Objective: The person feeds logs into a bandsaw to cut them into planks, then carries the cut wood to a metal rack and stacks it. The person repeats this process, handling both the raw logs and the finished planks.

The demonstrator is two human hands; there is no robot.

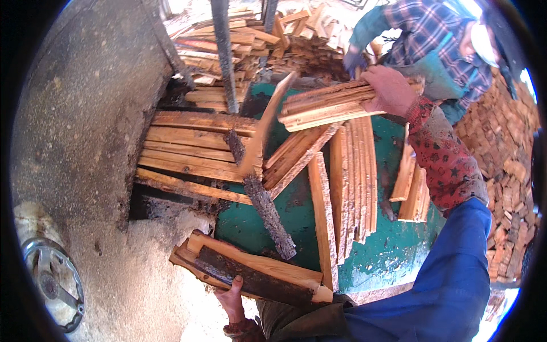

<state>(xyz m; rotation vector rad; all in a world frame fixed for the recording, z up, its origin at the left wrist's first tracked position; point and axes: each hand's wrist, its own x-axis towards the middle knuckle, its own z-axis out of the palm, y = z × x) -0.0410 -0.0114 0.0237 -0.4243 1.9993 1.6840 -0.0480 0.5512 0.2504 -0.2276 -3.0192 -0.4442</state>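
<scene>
At the lower left, my left hand (231,300) grips a short bundle of bark-edged wood slabs (250,268), its thumb over the near edge. My right hand (391,91), stretched out to the upper right, is closed round a bundle of sawn wood slats (327,105). That bundle is held above a green table (376,268), where a row of upright-lying slats (356,176) and a single slat (323,216) rest. A bark strip (268,216) lies slanting across the table, beside a thin curved strip (265,125) that looks blurred.
Several planks (194,154) stick out from a grimy machine housing (91,114) with a handwheel (54,285). Metal posts (224,51) stand before a loose wood pile (307,51). A co-worker in a plaid shirt (424,28) leans in at the far right, near stacked wood blocks (501,188).
</scene>
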